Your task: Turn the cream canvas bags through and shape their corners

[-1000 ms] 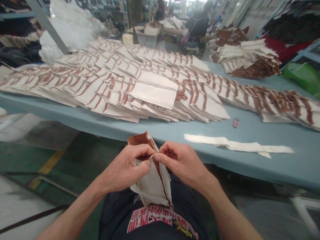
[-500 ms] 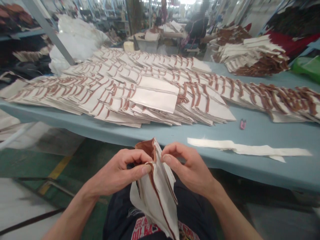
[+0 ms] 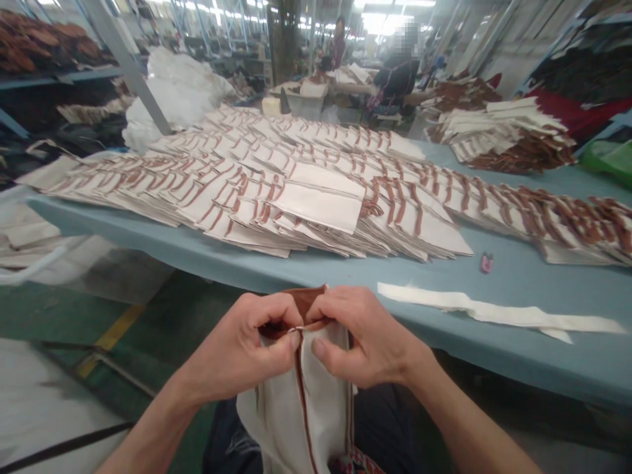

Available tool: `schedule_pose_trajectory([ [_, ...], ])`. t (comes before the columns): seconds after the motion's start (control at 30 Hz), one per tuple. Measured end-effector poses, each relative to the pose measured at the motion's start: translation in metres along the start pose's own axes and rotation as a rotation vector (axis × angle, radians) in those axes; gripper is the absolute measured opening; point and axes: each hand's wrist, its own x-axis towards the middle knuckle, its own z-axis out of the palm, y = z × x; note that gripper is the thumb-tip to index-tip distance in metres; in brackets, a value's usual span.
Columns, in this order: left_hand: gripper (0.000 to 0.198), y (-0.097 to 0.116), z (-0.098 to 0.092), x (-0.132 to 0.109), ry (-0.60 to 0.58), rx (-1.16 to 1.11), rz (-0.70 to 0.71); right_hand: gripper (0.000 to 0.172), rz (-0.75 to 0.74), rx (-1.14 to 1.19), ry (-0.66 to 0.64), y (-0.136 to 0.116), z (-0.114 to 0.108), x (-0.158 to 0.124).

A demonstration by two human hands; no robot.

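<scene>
A white fabric piece with brown edging and a brown inner side [image 3: 281,408] hangs over my lap, its top edge pulled into an opening. My left hand [image 3: 247,342] pinches that edge beside the brown seam, thumb outside and fingers inside. On the other side of the seam, my right hand [image 3: 353,336] grips the same edge between thumb and fingers. Both hands are closed on the cloth, just in front of the table edge. The fingertips inside the opening are hidden.
Rows of overlapping white pieces with brown strips [image 3: 237,191] cover much of the blue table [image 3: 345,270]. To the right lie a small pink thread snipper [image 3: 486,263] and a white strip [image 3: 498,313]. A metal post [image 3: 133,72] rises at the left; a person [image 3: 397,72] is in the background.
My right hand has moved from the piece's right side onto its top edge and closed there. The piece has turned so its seamed face is toward me, and the opening is spread wider.
</scene>
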Motion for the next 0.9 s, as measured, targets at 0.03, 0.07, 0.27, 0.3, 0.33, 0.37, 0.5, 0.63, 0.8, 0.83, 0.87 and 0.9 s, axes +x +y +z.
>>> schedule_pose_trajectory([
  [0.03, 0.012, 0.001, 0.000, -0.001, 0.013, 0.029, 0.021, 0.007, 0.013, -0.016, -0.022, -0.005, -0.002, 0.002],
  [0.07, 0.011, 0.003, 0.000, -0.002, 0.025, 0.056, 0.044, 0.006, 0.023, -0.033, -0.040, -0.011, -0.004, 0.004],
  [0.27, 0.015, 0.008, 0.000, -0.002, 0.064, 0.209, 0.126, 0.007, 0.101, -0.168, -0.059, -0.024, -0.008, 0.008],
  [0.3, 0.015, 0.008, -0.001, -0.002, 0.051, 0.229, 0.134, 0.008, 0.119, -0.184, -0.056, -0.024, -0.007, 0.008],
  [0.33, 0.015, 0.009, -0.003, -0.001, 0.037, 0.244, 0.139, 0.008, 0.134, -0.194, -0.053, -0.024, -0.006, 0.007],
  [0.37, 0.015, 0.009, -0.004, -0.001, 0.026, 0.258, 0.146, 0.009, 0.144, -0.197, -0.047, -0.024, -0.005, 0.007],
  [0.5, 0.018, 0.010, -0.010, 0.001, 0.003, 0.328, 0.167, 0.014, 0.189, -0.162, -0.016, -0.025, -0.003, 0.007],
  [0.63, 0.018, 0.014, -0.017, 0.004, -0.089, 0.396, 0.174, 0.015, 0.312, -0.095, -0.048, -0.026, -0.004, 0.008],
  [0.8, 0.016, 0.021, -0.023, 0.010, -0.187, 0.469, 0.201, 0.010, 0.353, -0.076, -0.076, -0.024, -0.005, 0.010],
  [0.83, 0.017, 0.022, -0.023, 0.011, -0.201, 0.489, 0.212, 0.010, 0.352, -0.082, -0.074, -0.023, -0.005, 0.010],
  [0.87, 0.018, 0.023, -0.023, 0.012, -0.214, 0.506, 0.229, 0.011, 0.348, -0.093, -0.073, -0.023, -0.005, 0.011],
  [0.9, 0.020, 0.022, -0.022, 0.013, -0.223, 0.524, 0.253, 0.012, 0.339, -0.112, -0.072, -0.023, -0.005, 0.011],
])
